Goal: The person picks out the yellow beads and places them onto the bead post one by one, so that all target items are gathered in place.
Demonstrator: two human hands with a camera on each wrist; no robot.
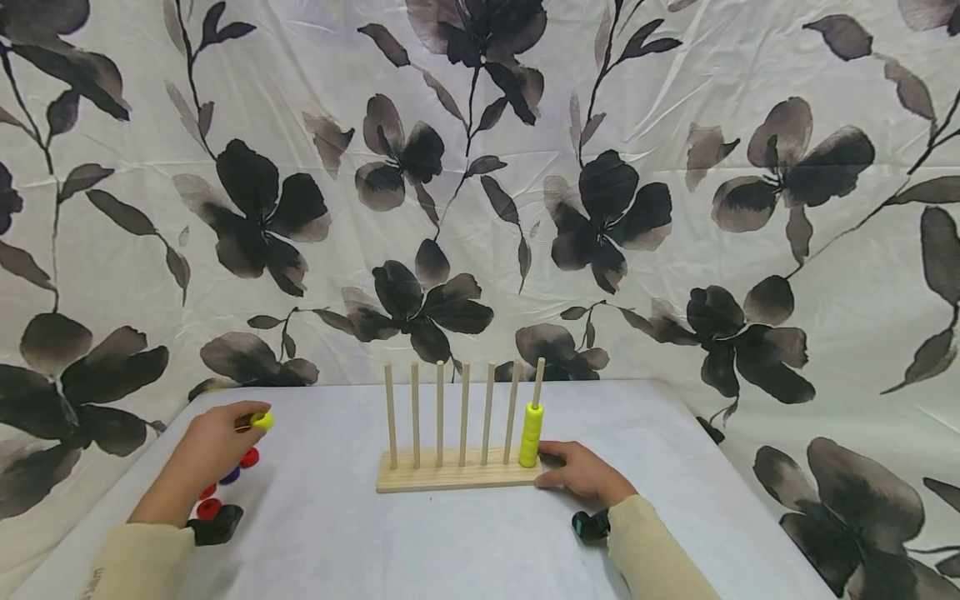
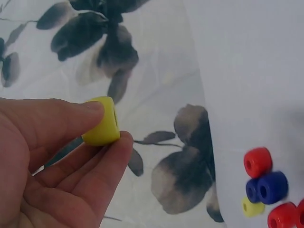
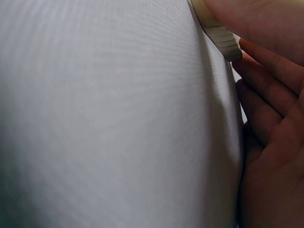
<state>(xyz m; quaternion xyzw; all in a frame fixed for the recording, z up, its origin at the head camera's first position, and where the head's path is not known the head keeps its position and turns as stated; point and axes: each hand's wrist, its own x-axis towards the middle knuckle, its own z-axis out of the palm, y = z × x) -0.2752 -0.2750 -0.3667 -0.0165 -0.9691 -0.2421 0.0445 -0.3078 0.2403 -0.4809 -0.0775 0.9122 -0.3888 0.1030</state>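
Note:
My left hand pinches a yellow bead between thumb and fingertips, held above the left side of the table; the bead's hole faces sideways. In the middle stands a wooden peg rack with a row of upright pegs. Its rightmost peg carries a stack of several yellow beads, while the other pegs are bare. At the rack's right end my right hand grips the base. The right wrist view shows the base's end between thumb and fingers.
Loose beads lie on the table's left side, partly hidden by the left arm: a red bead, a blue bead, a yellow one and others. The white table ends at a floral cloth behind.

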